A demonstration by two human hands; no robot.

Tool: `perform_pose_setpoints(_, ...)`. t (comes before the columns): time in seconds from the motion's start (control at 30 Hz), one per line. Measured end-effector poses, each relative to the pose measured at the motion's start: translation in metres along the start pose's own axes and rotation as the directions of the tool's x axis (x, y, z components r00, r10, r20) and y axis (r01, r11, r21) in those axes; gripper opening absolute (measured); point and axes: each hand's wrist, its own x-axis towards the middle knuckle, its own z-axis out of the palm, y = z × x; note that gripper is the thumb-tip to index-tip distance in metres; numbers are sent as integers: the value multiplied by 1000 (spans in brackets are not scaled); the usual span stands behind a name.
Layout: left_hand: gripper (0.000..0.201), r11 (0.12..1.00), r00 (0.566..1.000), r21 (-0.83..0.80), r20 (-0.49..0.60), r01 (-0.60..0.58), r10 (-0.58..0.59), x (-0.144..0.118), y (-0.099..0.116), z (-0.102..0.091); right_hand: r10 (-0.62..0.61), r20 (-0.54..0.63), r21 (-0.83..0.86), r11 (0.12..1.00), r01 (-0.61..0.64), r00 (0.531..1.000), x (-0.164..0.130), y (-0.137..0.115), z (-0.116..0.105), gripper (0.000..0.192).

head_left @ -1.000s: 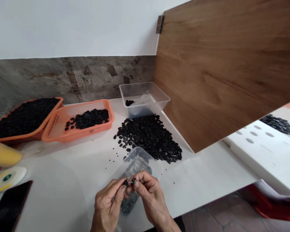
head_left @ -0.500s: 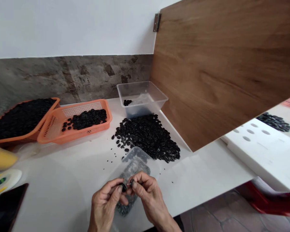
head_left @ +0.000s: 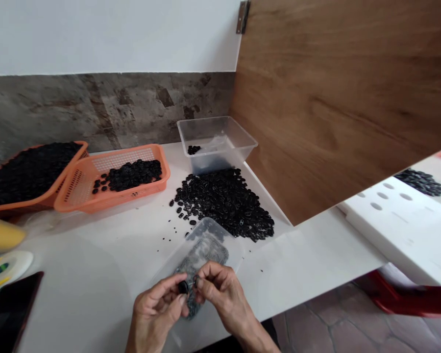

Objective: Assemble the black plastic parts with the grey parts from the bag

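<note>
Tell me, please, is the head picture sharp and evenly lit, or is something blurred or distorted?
Head view: soft, even daylight; the black parts pile is sharp; the left hand and right hand are slightly soft; the wooden panel leans from wide-angle distortion.

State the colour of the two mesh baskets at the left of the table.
Both mesh baskets are orange, holding black parts; the head view shows this plainly.

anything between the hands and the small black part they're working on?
Nothing visible. The left hand pinches the small black part at its fingertips, and the right hand meets it from the other side. Both hands hover over the clear tray of small grey pieces, near the table's front edge.
</note>
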Motion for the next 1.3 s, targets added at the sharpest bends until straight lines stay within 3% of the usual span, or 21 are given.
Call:
perform_pose_setpoints(0.33,25,996,1000,87,24,-8,6,2,0,-2,20,-4,-75,997,-20,1000,1,-1,0,44)
perform_pose_setpoints(0.93,24,992,998,116,35,-52,48,-1,5,5,7,20,-54,999,-6,1000,1,0,4,40)
perform_pose_setpoints(1.3,22,971,981,154,97,-184,171,1,0,0,-24,62,1,1000,24,998,1,4,6,36)
